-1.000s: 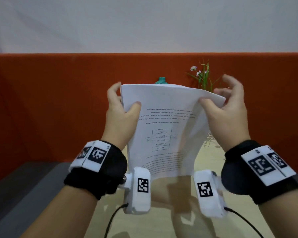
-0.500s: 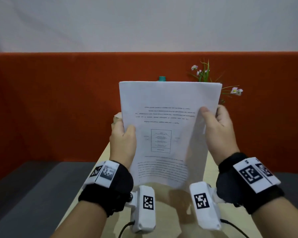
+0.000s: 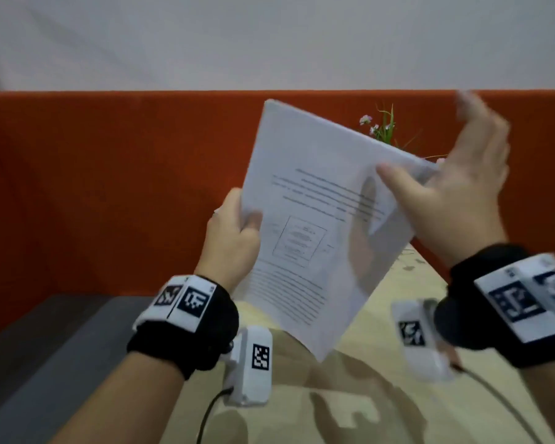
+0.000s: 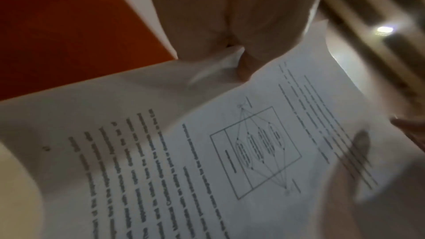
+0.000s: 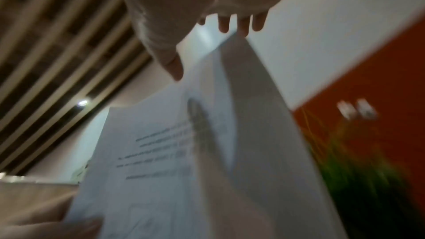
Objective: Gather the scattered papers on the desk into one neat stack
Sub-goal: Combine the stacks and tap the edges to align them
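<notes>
A stack of printed white papers (image 3: 318,219) is held up in the air above the desk, tilted clockwise with its lower corner pointing down. My left hand (image 3: 237,229) grips its left edge, thumb on the front sheet and fingers behind. The left wrist view shows the thumb pressed onto the papers (image 4: 230,152). My right hand (image 3: 452,187) is at the upper right edge with fingers straight and spread upward, blurred, and its thumb lying on the front page. In the right wrist view the straight fingertips (image 5: 243,26) touch the top edge of the papers (image 5: 184,152).
The light wooden desk (image 3: 382,395) lies below the papers. An orange partition (image 3: 109,187) runs behind it, under a white wall. A small plant with pink flowers (image 3: 382,126) stands at the back right. A grey surface (image 3: 45,347) lies left of the desk.
The stack was upright and gripped by both hands; now it is rotated clockwise. My right hand has let go of its side grip and opened, fingers swinging up to the right.
</notes>
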